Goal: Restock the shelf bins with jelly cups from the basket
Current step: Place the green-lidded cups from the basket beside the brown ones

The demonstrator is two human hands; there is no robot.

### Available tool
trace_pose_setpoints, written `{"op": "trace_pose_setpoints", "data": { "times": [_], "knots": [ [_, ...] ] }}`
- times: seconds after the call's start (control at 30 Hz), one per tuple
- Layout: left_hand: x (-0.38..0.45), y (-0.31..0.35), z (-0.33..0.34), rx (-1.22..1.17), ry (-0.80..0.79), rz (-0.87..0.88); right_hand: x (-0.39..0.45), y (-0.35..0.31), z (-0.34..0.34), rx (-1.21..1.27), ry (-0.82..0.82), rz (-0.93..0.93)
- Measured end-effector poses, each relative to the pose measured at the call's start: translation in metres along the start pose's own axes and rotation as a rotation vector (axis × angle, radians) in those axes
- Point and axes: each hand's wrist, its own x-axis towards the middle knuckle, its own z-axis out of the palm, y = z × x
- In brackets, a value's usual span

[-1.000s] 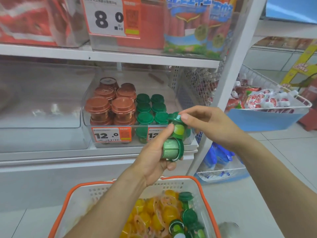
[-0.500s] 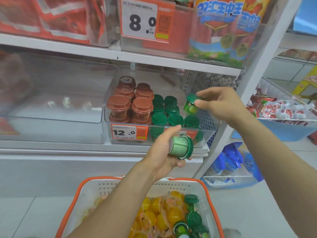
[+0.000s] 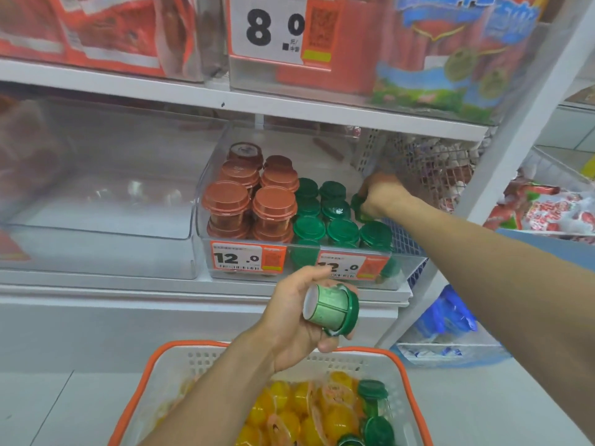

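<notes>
My left hand [image 3: 291,320] holds a green-lidded jelly cup [image 3: 331,309] on its side, in front of the shelf and above the basket [image 3: 415,400]. My right hand [image 3: 380,193] reaches into the clear shelf bin [image 3: 206,185] and grips another green jelly cup [image 3: 359,207] at the right end of the middle green row. The bin holds rows of green-lidded cups [image 3: 343,230] on the right and stacked brown-lidded cups [image 3: 273,204] on the left. The white basket with an orange rim holds yellow jelly cups [image 3: 335,420] and a few green ones [image 3: 373,389].
An empty clear bin [image 3: 96,201] stands to the left on the same shelf. The shelf above carries red snack packs [image 3: 112,30] and a price tag. A white upright post [image 3: 502,149] runs past my right arm, with a wire basket of sweets [image 3: 547,204] beyond it.
My right hand has carried its green cup from in front of the shelf into the bin and lowered it among the green rows. My left hand stays put with its cup.
</notes>
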Motion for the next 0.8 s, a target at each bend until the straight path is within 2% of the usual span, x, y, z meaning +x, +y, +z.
{"op": "trace_pose_setpoints", "data": {
  "times": [0.27,0.6,0.73,0.8],
  "knots": [
    [0.007,-0.004,0.002,-0.003,-0.02,-0.052,0.006,0.009,0.004,-0.065,0.016,-0.04],
    [-0.001,-0.002,0.006,-0.051,0.032,-0.043,-0.014,0.01,-0.001,-0.143,0.043,-0.151],
    [-0.004,-0.001,0.008,-0.081,0.052,-0.006,-0.032,0.01,-0.005,0.003,0.039,-0.134],
    [-0.005,0.001,0.01,-0.1,0.056,0.02,-0.049,0.008,-0.009,0.176,0.13,-0.14]
  ]
}}
